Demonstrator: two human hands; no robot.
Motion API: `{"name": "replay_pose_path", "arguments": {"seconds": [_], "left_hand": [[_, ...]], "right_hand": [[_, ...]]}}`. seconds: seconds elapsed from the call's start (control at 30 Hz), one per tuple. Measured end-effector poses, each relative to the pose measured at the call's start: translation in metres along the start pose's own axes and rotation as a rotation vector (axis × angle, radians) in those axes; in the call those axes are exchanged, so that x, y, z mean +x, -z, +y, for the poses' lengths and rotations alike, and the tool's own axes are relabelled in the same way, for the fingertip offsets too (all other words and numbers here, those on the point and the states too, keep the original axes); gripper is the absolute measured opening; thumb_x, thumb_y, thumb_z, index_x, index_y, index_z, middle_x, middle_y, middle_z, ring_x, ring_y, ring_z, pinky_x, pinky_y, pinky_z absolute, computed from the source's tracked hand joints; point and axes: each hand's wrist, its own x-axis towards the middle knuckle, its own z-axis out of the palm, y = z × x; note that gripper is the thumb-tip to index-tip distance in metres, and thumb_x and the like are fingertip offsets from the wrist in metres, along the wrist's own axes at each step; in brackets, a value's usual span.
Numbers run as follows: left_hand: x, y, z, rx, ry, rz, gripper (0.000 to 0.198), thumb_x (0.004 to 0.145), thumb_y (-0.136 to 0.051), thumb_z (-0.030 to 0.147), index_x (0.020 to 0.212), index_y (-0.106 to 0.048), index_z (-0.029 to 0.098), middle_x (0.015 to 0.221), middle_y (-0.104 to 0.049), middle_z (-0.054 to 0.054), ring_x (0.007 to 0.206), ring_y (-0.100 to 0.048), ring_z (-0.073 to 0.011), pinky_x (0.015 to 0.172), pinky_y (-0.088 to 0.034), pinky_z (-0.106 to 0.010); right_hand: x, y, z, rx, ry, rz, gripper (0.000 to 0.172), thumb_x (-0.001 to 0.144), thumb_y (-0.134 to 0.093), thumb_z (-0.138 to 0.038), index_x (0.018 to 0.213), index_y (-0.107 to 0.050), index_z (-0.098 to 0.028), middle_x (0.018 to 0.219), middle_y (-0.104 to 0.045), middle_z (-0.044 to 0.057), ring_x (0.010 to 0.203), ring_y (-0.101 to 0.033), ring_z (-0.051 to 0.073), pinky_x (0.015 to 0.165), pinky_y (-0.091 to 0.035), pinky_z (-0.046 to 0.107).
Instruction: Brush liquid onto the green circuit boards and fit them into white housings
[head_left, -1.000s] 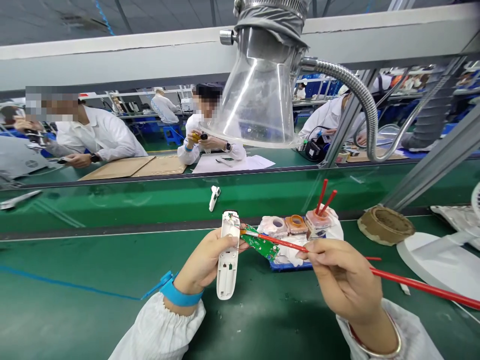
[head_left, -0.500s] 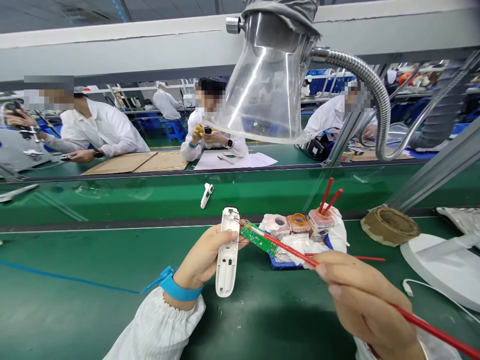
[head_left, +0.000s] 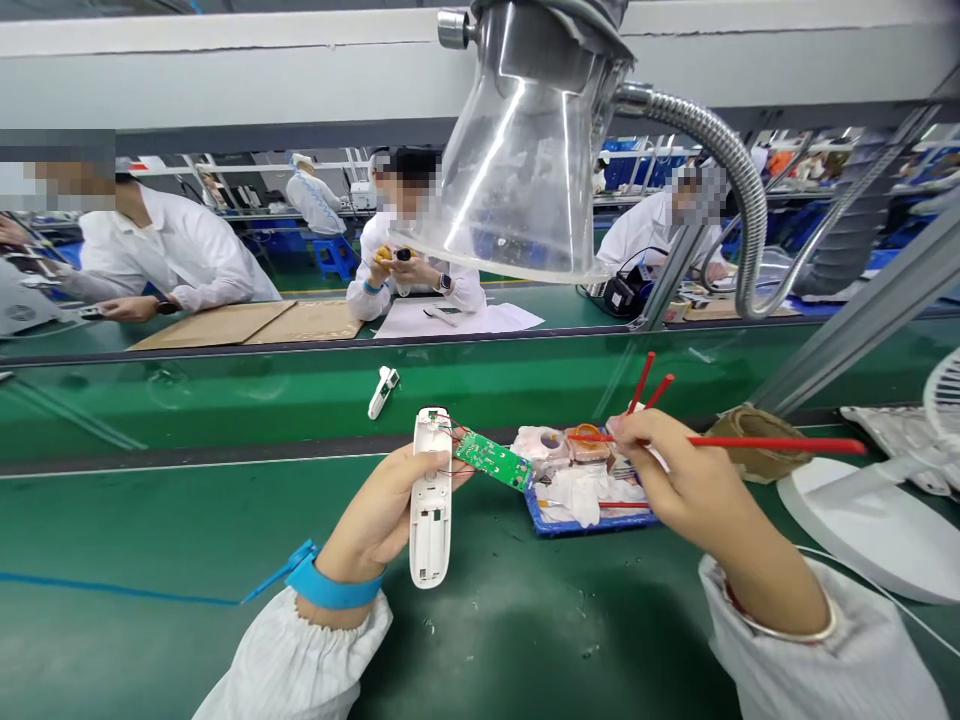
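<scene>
My left hand (head_left: 382, 500) is closed around a white plastic housing (head_left: 431, 540), held upright with its hollow inner side toward me. A green circuit board (head_left: 491, 460) sticks out to the right of it, joined by thin wires, with my fingers behind its left end. My right hand (head_left: 667, 465) pinches a long red-handled brush (head_left: 780, 444), held nearly level. Its front end points left, over the small jars in a blue tray (head_left: 562, 527). One jar has an orange rim (head_left: 589, 440). White tissue (head_left: 583, 495) and another red-handled brush (head_left: 622, 505) lie in the tray.
A clear lamp-shaped hood (head_left: 525, 180) on a flexible metal hose hangs overhead. Right stand a cardboard roll (head_left: 765, 440) and a white fan base (head_left: 862, 540). A white part (head_left: 383, 392) lies on the green belt (head_left: 225, 400). Co-workers sit beyond. A blue wrist-strap cord (head_left: 127, 587) runs left.
My right hand has drawn the brush off the circuit board and moved it up to the jars. The housing stays in my left hand. The whole view has shifted slightly.
</scene>
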Motion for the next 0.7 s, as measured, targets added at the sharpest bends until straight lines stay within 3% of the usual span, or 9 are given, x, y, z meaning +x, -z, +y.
{"name": "replay_pose_path", "arguments": {"seconds": [0.1, 0.27, 0.5, 0.63, 0.7], "left_hand": [[0.0, 0.0, 0.001, -0.034, 0.003, 0.025, 0.016, 0.076, -0.06, 0.007, 0.089, -0.068, 0.011, 0.096, -0.068, -0.008, 0.088, -0.065, -0.0181, 0.088, -0.053, -0.031], [-0.002, 0.001, 0.002, -0.053, -0.006, 0.033, 0.018, 0.075, -0.06, 0.007, 0.092, -0.067, 0.011, 0.099, -0.067, -0.009, 0.088, -0.064, -0.019, 0.089, -0.052, -0.033], [0.001, 0.005, 0.002, -0.052, -0.012, 0.035, 0.017, 0.074, -0.061, 0.009, 0.091, -0.066, 0.01, 0.098, -0.067, -0.01, 0.092, -0.063, -0.0212, 0.09, -0.052, -0.033], [0.001, 0.005, 0.001, -0.038, -0.008, 0.017, 0.017, 0.074, -0.06, 0.007, 0.09, -0.064, 0.011, 0.09, -0.066, -0.007, 0.089, -0.064, -0.0198, 0.091, -0.05, -0.034], [-0.001, 0.004, 0.001, -0.025, -0.008, -0.018, 0.021, 0.073, -0.059, 0.004, 0.092, -0.063, 0.013, 0.086, -0.066, -0.005, 0.085, -0.064, -0.0176, 0.092, -0.05, -0.036]], "right_hand": [[0.011, -0.019, 0.008, -0.055, -0.054, -0.148, 0.017, 0.082, -0.037, -0.006, 0.085, -0.046, -0.019, 0.08, -0.06, 0.005, 0.069, -0.057, 0.019, 0.058, -0.044, 0.028], [0.019, -0.043, 0.021, -0.042, 0.007, -0.229, 0.026, 0.072, -0.036, 0.002, 0.08, -0.047, -0.02, 0.074, -0.059, 0.001, 0.06, -0.055, 0.015, 0.054, -0.04, 0.024], [0.011, -0.016, 0.004, -0.07, 0.128, -0.119, 0.026, 0.076, -0.032, 0.002, 0.082, -0.047, -0.018, 0.081, -0.06, 0.007, 0.075, -0.055, 0.02, 0.067, -0.044, 0.033], [0.002, -0.011, -0.003, -0.092, 0.226, -0.049, 0.03, 0.078, -0.034, 0.002, 0.091, -0.051, -0.019, 0.088, -0.061, 0.007, 0.082, -0.057, 0.021, 0.079, -0.045, 0.039], [-0.002, -0.008, -0.005, -0.072, 0.198, -0.073, 0.03, 0.078, -0.035, 0.002, 0.092, -0.05, -0.019, 0.084, -0.06, 0.006, 0.079, -0.058, 0.02, 0.075, -0.046, 0.037]]}}
